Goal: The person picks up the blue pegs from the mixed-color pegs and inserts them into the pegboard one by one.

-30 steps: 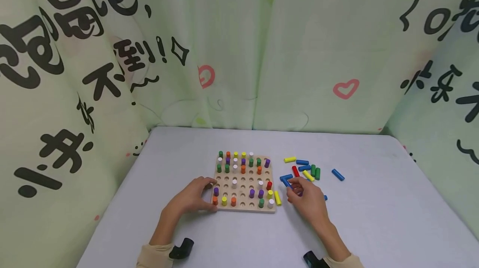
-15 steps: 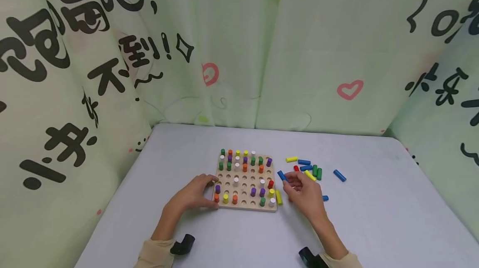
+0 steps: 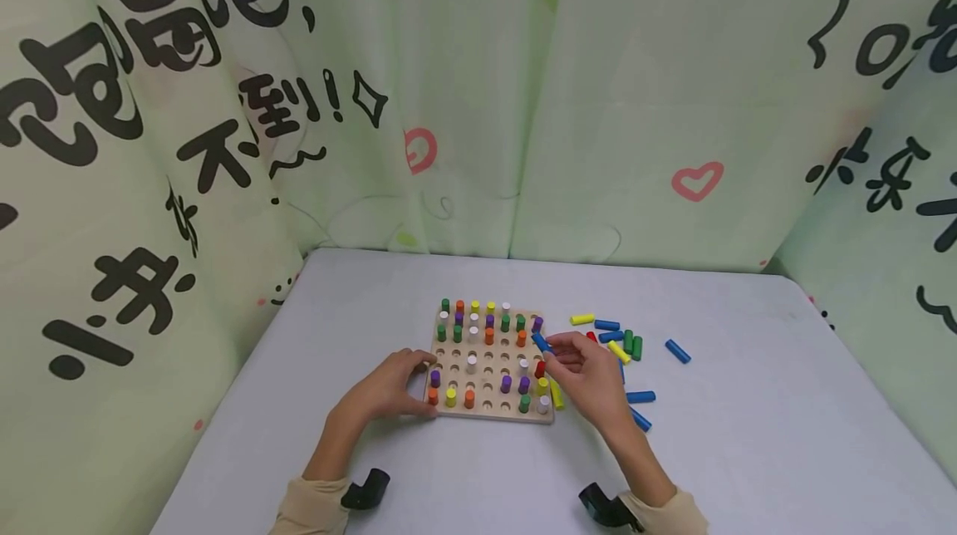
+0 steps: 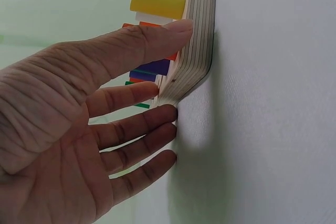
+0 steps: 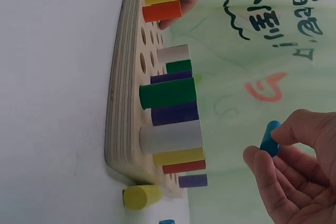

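Note:
A square wooden pegboard [image 3: 493,416] lies on the table, with colored pegs upright in many of its holes. My left hand [image 3: 389,385] rests at its left side. In the left wrist view, the thumb lies against the board's layered edge [image 4: 202,24] and the other fingers are extended, some touching the edge. My right hand [image 3: 591,373] pinches a blue peg [image 3: 542,342] between thumb and fingertips, tilted above the board's right side. The right wrist view shows that blue peg [image 5: 270,139] held clear of the pegs in the board.
A yellow peg [image 3: 557,395] lies against the board's right edge. Several loose blue, green, yellow and red pegs lie right of the board, including a green peg [image 3: 637,348] and a lone blue peg [image 3: 677,351]. A printed curtain [image 3: 598,144] stands behind the table.
My right hand has picked up the blue peg from the loose pegs and carried it left, over the board's right edge. The left hand stays at the board.

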{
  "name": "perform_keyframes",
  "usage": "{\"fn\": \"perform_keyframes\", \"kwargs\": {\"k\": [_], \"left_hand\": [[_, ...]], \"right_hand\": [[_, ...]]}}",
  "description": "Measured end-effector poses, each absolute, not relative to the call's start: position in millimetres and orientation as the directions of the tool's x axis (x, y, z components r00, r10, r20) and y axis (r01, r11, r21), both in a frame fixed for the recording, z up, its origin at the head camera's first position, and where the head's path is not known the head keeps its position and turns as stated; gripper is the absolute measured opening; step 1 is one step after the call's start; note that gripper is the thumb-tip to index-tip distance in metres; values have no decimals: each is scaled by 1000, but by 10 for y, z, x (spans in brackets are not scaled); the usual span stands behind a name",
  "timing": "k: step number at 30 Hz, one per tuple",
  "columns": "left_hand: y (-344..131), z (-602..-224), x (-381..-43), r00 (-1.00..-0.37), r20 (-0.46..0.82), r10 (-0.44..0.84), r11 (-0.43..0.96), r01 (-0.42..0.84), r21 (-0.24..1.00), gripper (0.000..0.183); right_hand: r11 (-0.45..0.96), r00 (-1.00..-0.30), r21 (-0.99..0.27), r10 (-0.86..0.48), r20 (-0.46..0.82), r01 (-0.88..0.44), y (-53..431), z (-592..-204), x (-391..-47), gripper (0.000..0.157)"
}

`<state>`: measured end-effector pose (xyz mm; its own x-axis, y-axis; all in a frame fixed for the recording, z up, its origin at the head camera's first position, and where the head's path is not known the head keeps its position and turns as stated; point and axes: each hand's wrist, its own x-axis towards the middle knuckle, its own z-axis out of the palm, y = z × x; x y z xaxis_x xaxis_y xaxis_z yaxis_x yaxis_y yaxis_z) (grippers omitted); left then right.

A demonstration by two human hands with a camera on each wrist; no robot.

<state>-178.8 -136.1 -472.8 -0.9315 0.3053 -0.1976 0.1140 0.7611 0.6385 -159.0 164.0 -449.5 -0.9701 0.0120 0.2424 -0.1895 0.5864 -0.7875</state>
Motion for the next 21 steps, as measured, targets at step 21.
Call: {"fn": "perform_keyframes", "kwargs": {"k": [21], "left_hand": [[-1361,-4717,-1796,-931,-202,305,759,110,641,70]], "right_hand": [[532,-955,-796,-112,273,-290,1205,-4442,-1676,19]]}}
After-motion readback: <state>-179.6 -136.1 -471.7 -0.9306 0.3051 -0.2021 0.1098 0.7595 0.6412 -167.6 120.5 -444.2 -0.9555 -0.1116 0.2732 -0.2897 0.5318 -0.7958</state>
